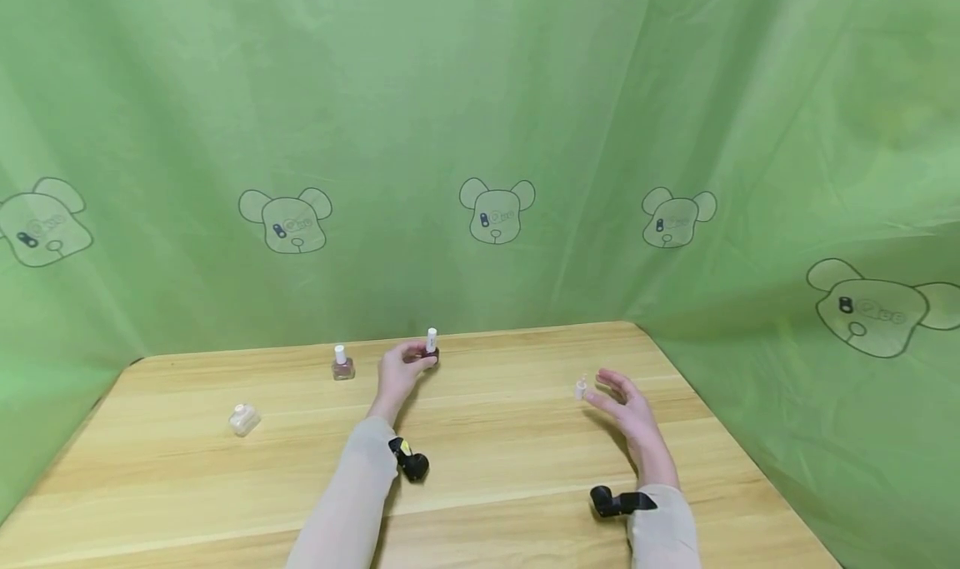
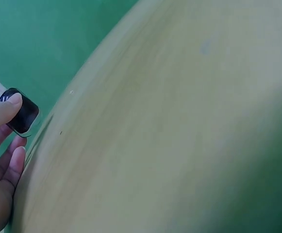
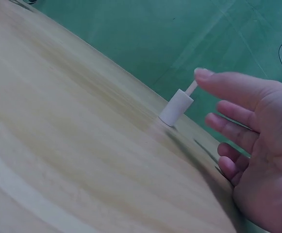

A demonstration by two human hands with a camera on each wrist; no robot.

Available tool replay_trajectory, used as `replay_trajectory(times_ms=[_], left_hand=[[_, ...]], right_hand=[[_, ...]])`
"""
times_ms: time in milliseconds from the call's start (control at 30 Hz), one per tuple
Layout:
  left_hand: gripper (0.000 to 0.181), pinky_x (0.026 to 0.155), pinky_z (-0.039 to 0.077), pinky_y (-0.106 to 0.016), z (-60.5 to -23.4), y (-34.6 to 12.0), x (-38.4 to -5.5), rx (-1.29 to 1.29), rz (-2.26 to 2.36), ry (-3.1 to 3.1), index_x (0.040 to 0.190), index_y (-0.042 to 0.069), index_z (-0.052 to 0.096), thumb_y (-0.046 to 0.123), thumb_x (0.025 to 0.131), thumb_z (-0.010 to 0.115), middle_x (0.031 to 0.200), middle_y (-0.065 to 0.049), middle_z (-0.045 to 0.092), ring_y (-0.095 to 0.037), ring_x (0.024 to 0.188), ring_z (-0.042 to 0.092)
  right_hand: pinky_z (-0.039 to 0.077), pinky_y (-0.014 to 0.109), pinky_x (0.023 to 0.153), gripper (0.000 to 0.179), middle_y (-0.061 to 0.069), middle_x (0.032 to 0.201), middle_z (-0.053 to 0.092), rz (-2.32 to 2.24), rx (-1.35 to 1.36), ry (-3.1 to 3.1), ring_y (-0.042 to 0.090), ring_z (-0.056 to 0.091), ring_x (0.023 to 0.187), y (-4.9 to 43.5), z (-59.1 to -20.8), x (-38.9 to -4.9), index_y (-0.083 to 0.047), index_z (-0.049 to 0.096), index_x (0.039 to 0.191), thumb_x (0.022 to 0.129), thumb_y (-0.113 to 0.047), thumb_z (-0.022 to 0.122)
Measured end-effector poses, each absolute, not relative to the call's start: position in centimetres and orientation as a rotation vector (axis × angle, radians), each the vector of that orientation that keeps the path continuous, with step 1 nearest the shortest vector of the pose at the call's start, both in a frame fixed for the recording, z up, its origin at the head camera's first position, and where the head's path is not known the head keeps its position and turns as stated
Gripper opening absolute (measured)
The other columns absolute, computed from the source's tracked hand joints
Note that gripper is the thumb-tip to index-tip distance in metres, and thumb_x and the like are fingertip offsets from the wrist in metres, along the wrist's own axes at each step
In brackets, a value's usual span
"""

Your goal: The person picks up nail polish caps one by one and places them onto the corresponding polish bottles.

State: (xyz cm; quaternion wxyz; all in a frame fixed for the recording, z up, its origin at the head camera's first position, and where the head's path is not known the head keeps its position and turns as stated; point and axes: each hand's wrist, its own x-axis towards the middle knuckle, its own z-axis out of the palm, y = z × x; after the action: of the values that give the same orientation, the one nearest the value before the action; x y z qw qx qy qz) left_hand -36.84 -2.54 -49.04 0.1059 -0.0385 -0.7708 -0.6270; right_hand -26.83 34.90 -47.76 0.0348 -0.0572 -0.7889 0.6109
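A dark nail polish bottle [image 1: 431, 354] with a tall white cap stands near the table's back edge. My left hand [image 1: 399, 375] pinches its glass body, thumb in front, in both the head and left wrist views. On the right, a small white cylinder [image 3: 176, 108] stands on the table with a thin pale stem pointing up, like an upturned brush cap. Beside it is my right hand [image 1: 628, 406], fingers loosely spread. In the right wrist view the thumb tip overlaps the stem's top; whether they touch, I cannot tell.
A mauve nail polish bottle [image 1: 343, 368] with a white cap stands left of my left hand. Farther left lies a clear, pale bottle [image 1: 244, 419]. Green curtains [image 1: 480, 94] with bear-head prints hang behind and beside the wooden table [image 1: 495, 469].
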Motion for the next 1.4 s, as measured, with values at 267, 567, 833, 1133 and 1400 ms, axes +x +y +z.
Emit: replay_trajectory(times_ms=[267, 567, 833, 1133, 1400], left_hand=[[0.033, 0.095, 0.054, -0.043, -49.2, -2.6, -37.0, -0.124, -1.786, -2.350, 0.108, 0.002, 0.070, 0.010, 0.078, 0.079, 0.108, -0.018, 0.072, -0.031, 0.099, 0.069], [0.033, 0.098, 0.051, -0.044, -49.1, -3.0, -37.5, -0.104, -1.792, -2.384, 0.109, 0.001, 0.069, 0.008, 0.079, 0.079, 0.108, -0.019, 0.072, -0.032, 0.102, 0.068], [0.034, 0.099, 0.050, -0.044, -49.0, -3.4, -37.8, -0.111, -1.803, -2.431, 0.111, 0.001, 0.068, 0.009, 0.080, 0.078, 0.111, -0.018, 0.071, -0.032, 0.106, 0.067], [0.043, 0.099, 0.052, -0.041, -49.1, -3.4, -37.2, -0.120, -1.919, -2.348, 0.120, -0.001, 0.064, 0.005, 0.080, 0.077, 0.119, -0.021, 0.068, -0.034, 0.110, 0.066], [0.047, 0.094, 0.055, -0.036, -49.0, -3.9, -35.9, 0.006, -2.039, -2.238, 0.126, 0.001, 0.060, 0.010, 0.082, 0.076, 0.125, -0.020, 0.064, -0.033, 0.113, 0.063]], right_hand=[[0.017, 0.054, 0.121, 0.071, 0.019, 0.154, 0.037, 1.801, -0.180, -2.550, 0.036, 0.028, 0.145, 34.7, -47.6, -26.9, -0.006, 0.034, 0.149, 0.090, -0.025, 0.070], [0.024, 0.050, 0.120, 0.065, 0.021, 0.149, 0.044, 1.757, -0.214, -2.573, 0.035, 0.035, 0.141, 33.7, -47.5, -27.2, -0.005, 0.041, 0.145, 0.090, -0.025, 0.070], [0.034, 0.042, 0.114, 0.057, 0.024, 0.143, 0.050, 1.681, -0.288, -2.566, 0.034, 0.044, 0.135, 33.0, -47.8, -27.6, 0.001, 0.047, 0.140, 0.090, -0.018, 0.069], [0.035, 0.045, 0.114, 0.055, 0.024, 0.140, 0.053, 1.628, -0.311, -2.569, 0.037, 0.046, 0.133, 32.6, -47.7, -27.7, 0.003, 0.051, 0.137, 0.089, -0.019, 0.070], [0.032, 0.050, 0.115, 0.054, 0.024, 0.140, 0.053, 1.580, -0.318, -2.566, 0.040, 0.042, 0.135, 32.7, -48.1, -27.9, 0.003, 0.054, 0.134, 0.088, -0.019, 0.071]])
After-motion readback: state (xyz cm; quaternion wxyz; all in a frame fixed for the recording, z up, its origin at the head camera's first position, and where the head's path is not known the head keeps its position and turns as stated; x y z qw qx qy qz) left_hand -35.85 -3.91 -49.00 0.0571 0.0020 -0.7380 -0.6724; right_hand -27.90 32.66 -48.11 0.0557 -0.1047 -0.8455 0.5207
